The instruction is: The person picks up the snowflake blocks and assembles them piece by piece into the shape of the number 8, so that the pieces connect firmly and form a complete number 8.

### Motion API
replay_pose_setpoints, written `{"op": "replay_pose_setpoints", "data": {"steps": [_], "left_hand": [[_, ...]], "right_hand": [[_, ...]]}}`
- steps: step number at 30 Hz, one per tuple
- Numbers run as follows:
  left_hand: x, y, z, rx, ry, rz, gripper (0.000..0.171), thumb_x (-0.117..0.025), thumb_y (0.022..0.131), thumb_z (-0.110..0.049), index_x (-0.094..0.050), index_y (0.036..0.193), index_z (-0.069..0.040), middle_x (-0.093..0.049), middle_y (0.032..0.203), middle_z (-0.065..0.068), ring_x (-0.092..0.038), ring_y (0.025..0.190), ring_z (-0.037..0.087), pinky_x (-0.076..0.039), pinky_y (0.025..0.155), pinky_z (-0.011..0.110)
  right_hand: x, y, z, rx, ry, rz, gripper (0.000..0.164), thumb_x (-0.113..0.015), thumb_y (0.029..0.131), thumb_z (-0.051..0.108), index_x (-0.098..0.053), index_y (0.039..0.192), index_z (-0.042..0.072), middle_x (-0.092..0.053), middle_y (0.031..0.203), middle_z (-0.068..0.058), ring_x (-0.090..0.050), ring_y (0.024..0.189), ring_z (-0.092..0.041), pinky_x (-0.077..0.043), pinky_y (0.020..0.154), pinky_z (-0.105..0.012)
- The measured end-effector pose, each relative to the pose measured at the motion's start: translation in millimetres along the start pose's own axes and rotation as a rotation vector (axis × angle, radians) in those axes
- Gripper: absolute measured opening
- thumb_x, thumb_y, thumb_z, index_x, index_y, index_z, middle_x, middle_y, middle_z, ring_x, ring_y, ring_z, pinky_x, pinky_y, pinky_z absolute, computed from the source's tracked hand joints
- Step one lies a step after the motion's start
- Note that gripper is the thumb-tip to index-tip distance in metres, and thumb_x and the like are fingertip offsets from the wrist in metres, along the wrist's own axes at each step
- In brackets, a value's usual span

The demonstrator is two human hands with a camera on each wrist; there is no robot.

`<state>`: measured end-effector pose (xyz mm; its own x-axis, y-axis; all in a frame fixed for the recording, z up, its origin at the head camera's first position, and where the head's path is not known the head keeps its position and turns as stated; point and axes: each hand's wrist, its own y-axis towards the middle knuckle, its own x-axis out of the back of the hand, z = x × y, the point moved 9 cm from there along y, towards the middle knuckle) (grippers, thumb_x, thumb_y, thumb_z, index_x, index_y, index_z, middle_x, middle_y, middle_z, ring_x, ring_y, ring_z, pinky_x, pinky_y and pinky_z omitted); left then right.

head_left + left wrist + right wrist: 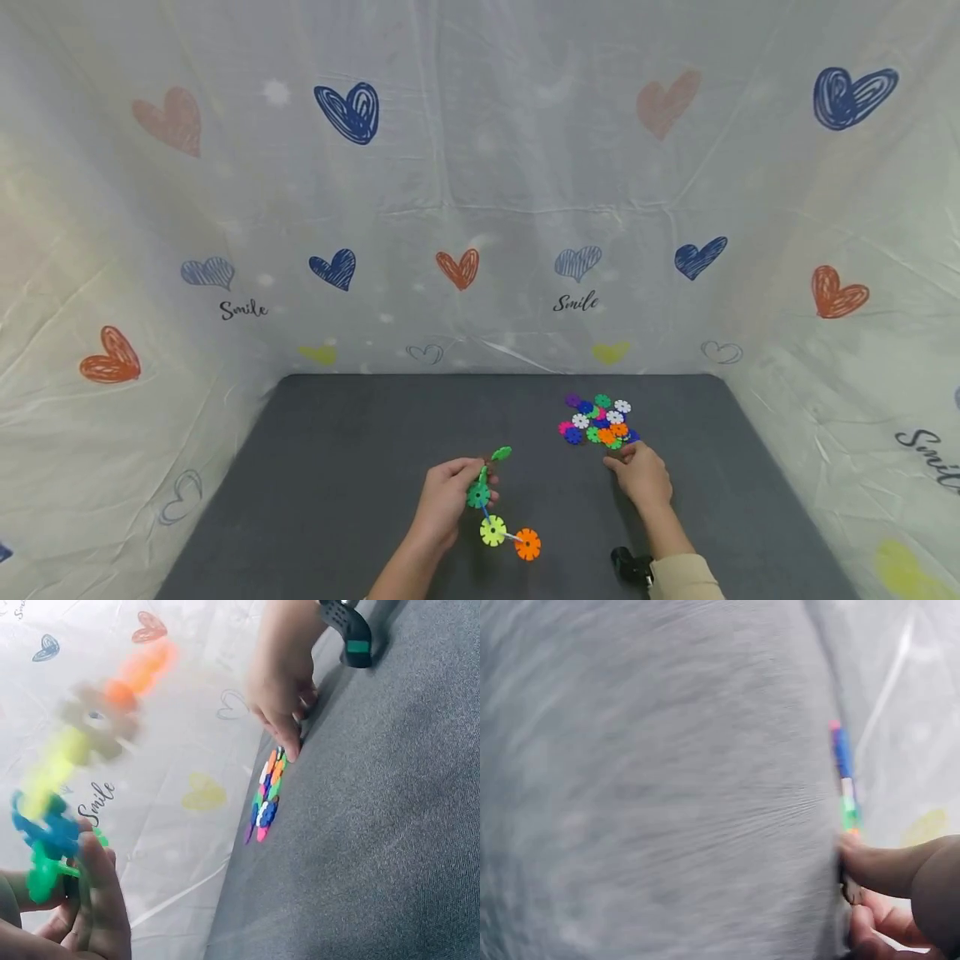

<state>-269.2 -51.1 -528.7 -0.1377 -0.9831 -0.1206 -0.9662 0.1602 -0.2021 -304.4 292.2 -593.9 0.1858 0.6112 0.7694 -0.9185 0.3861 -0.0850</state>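
My left hand (450, 500) pinches a linked chain of notched plastic discs by its green end. From the fingers hang a teal-green disc (478, 495), a blue one seen edge-on, a yellow disc (492, 531), a pale one and, at the far end, an orange disc (528, 545). Another green disc (502, 453) sticks out above the fingertips. My right hand (645, 479) is at the near edge of a pile of loose discs (581, 421). Between its thumb and fingertips shows a small dark brown piece (851, 890), blurred and partly hidden by the fingers.
The pile's discs are white, blue, green, orange, pink and purple, lying flat at the back right of the dark grey table (337, 467). Behind the table hangs a pale curtain (480, 167) printed with hearts. A black strap (628, 567) sits at my right wrist.
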Motion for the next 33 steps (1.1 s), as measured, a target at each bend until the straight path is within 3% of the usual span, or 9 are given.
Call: {"op": "replay_pose_setpoints", "data": {"steps": [3, 8, 15, 19, 25, 33], "left_hand": [[-1.7, -1.4, 0.1, 0.004, -0.018, 0.006, 0.036, -0.058, 0.103, -0.024, -0.068, 0.114, 0.009, -0.074, 0.089, 0.012, -0.07, 0.064, 0.015, -0.061, 0.067, 0.036], [-5.0, 0.1, -0.6, 0.007, 0.0, 0.019, 0.034, -0.061, 0.101, -0.024, -0.071, 0.11, 0.008, -0.073, 0.086, 0.012, -0.067, 0.059, 0.013, -0.06, 0.064, 0.033], [-6.4, 0.4, 0.5, 0.015, 0.015, 0.009, 0.032, -0.061, 0.101, -0.023, -0.072, 0.106, 0.006, -0.072, 0.083, 0.012, -0.065, 0.055, 0.011, -0.058, 0.061, 0.03], [-7.7, 0.3, -1.3, -0.01, 0.035, -0.01, 0.031, -0.061, 0.101, -0.022, -0.073, 0.105, 0.006, -0.072, 0.081, 0.01, -0.065, 0.054, 0.011, -0.058, 0.06, 0.03], [-11.9, -0.3, -5.8, -0.052, 0.087, -0.025, 0.032, -0.061, 0.101, -0.025, -0.073, 0.106, 0.005, -0.072, 0.085, 0.015, -0.065, 0.055, 0.014, -0.058, 0.059, 0.03], [-10.2, 0.3, -7.1, -0.061, 0.113, -0.033, 0.031, -0.061, 0.102, -0.026, -0.073, 0.104, 0.003, -0.072, 0.083, 0.011, -0.063, 0.055, 0.014, -0.057, 0.059, 0.03]], "right_hand": [[0, -8, 6, 0.014, 0.049, 0.039, 0.031, -0.078, 0.089, 0.028, -0.063, 0.098, 0.003, -0.066, 0.084, -0.008, -0.058, 0.07, -0.023, -0.043, 0.059, -0.036], [-5, -30, 35, 0.085, 0.233, 0.122, 0.028, -0.078, 0.089, 0.025, -0.068, 0.098, 0.0, -0.074, 0.075, -0.002, -0.063, 0.063, -0.015, -0.047, 0.057, -0.031], [-1, -64, 86, 0.209, 0.475, 0.106, 0.02, -0.071, 0.095, 0.016, -0.074, 0.108, 0.0, -0.076, 0.077, -0.008, -0.067, 0.064, -0.022, -0.048, 0.055, -0.024], [-4, -80, 111, 0.256, 0.613, 0.141, 0.017, -0.071, 0.095, 0.015, -0.072, 0.106, 0.002, -0.075, 0.077, -0.01, -0.067, 0.064, -0.022, -0.05, 0.057, -0.024], [-8, -91, 140, 0.334, 0.667, 0.165, 0.014, -0.074, 0.093, 0.019, -0.072, 0.1, 0.007, -0.075, 0.076, -0.004, -0.063, 0.061, -0.016, -0.052, 0.057, -0.027], [-9, -91, 150, 0.341, 0.68, 0.206, 0.011, -0.072, 0.094, 0.015, -0.073, 0.099, 0.006, -0.076, 0.079, -0.009, -0.059, 0.059, -0.013, -0.048, 0.055, -0.025]]}}
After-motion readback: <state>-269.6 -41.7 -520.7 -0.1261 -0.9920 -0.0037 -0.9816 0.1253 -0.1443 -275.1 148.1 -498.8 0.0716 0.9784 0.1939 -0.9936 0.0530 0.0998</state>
